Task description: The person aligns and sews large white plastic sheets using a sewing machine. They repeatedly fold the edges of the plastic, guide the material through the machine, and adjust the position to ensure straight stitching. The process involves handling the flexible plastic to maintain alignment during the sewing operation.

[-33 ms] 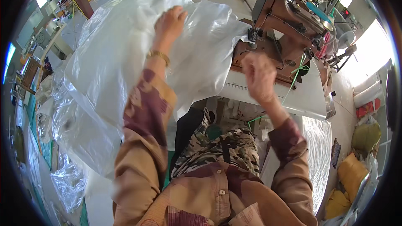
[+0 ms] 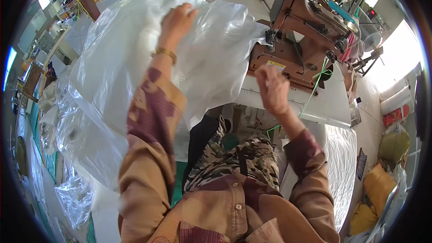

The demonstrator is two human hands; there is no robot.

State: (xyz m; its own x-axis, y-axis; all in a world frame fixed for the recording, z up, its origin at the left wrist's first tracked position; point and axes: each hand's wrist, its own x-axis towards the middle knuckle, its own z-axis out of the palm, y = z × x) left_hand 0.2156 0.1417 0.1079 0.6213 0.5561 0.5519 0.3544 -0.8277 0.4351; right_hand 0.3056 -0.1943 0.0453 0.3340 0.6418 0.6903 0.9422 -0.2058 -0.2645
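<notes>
A large sheet of translucent white plastic (image 2: 121, 58) spreads in loose folds over the left and middle of the worktable. My left hand (image 2: 177, 24) is over its far part, palm down, with the fingers loosely bent and slightly apart; I see no fold gripped in them. The sheet's right corner reaches under the needle end of a brown sewing machine (image 2: 288, 22). In front of the machine's base, my right hand (image 2: 273, 91) hovers with curled fingers, somewhat blurred. Whatever it may hold is hidden.
A green cord (image 2: 320, 76) hangs from the machine beside my right hand. The white tabletop (image 2: 328, 108) has a ruler scale (image 2: 254, 93) along its front. More plastic film (image 2: 74, 198) lies low at left. Yellow bundles (image 2: 378, 186) sit on the floor at right.
My left hand has shifted slightly to the left and away over the plastic. My right hand has moved a little left and toward me, uncovering a yellow label on the machine base.
</notes>
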